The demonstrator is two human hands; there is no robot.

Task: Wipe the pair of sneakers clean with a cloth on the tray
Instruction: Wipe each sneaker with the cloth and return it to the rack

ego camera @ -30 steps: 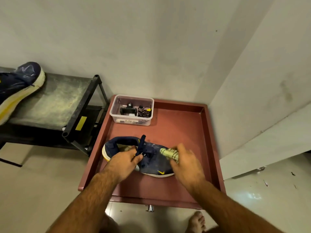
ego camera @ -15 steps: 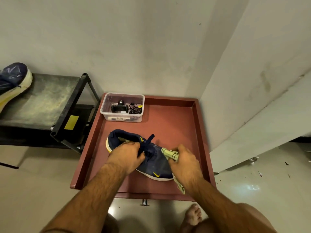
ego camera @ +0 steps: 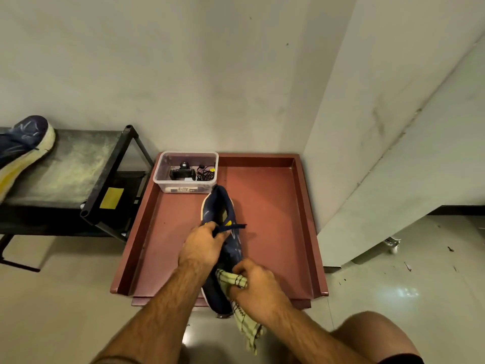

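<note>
A navy sneaker with yellow marks lies lengthwise over the red tray, heel toward the wall, toe past the tray's near edge. My left hand grips its upper by the tongue and laces. My right hand holds a checked yellow-green cloth bunched against the toe part, with the cloth's tail hanging below the wrist. The second navy sneaker, pale sole showing, rests on the black rack at the far left.
A clear plastic box with a small black device and cables sits in the tray's far left corner. A black metal rack stands left of the tray. White walls close the back and right. My bare knee is at the lower right.
The sneaker has turned from lying crosswise to pointing toe toward me, past the tray's edge. Both hands came nearer with it; the cloth moved onto the toe.
</note>
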